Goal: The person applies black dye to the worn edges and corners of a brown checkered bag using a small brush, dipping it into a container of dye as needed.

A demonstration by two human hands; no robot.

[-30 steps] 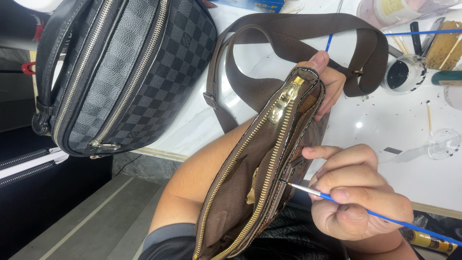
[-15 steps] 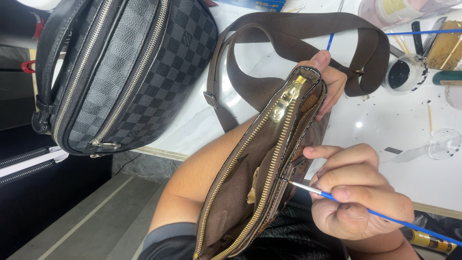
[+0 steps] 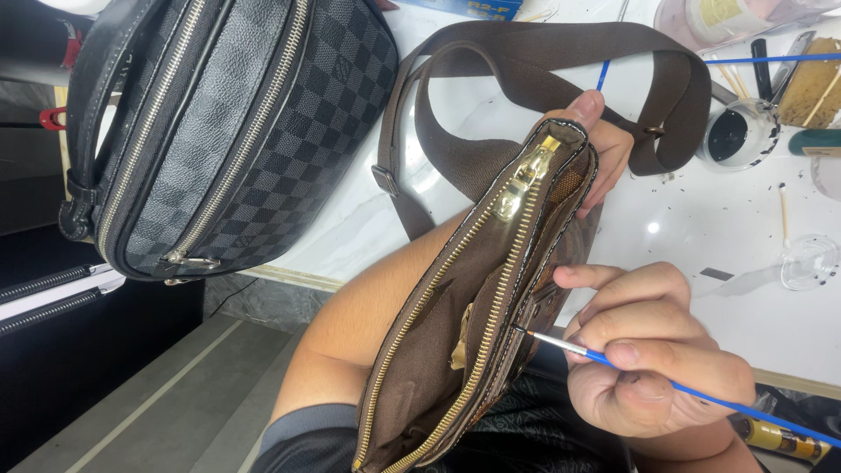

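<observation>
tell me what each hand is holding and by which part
Left hand grips the brown bag by its top end, near the zipper pull. Right hand pinches the brush on its blue handle, near the ferrule.

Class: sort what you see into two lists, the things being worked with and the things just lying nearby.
In use:
left hand
brown bag
right hand
blue paintbrush

Lying about:
black checked bag
small dish of black paint
clear cup

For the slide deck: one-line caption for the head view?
Left hand grips a brown zippered bag upright while the right hand touches a blue-handled fine brush to its edge.
</observation>
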